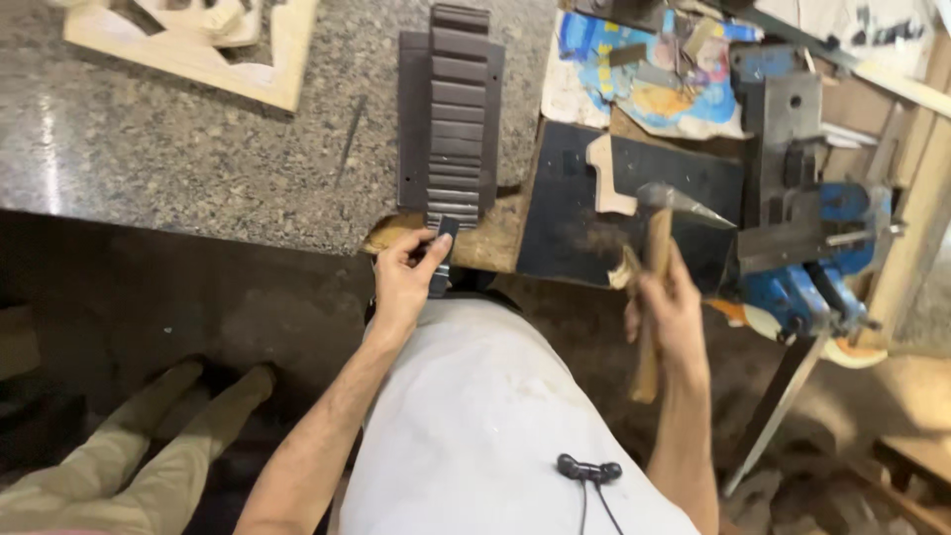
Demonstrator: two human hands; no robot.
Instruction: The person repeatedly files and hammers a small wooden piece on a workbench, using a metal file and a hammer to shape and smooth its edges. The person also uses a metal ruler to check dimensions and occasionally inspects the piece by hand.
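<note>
left hand pinches small dark strip, long axis 12–6, at worktop edge | right hand fisted on hammer, handle 12–6, head pointing 3 | ribbed dark panel at 12 of strip, lengthwise 12–6 | blue vise at 3

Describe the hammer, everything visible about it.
The hammer has a pale wooden handle and a grey metal head with a tapered, pointed end aimed right. The right hand grips the handle near the head, holding it roughly upright over the dark board; the handle's end sticks out below the hand. The head looks slightly blurred.
</note>
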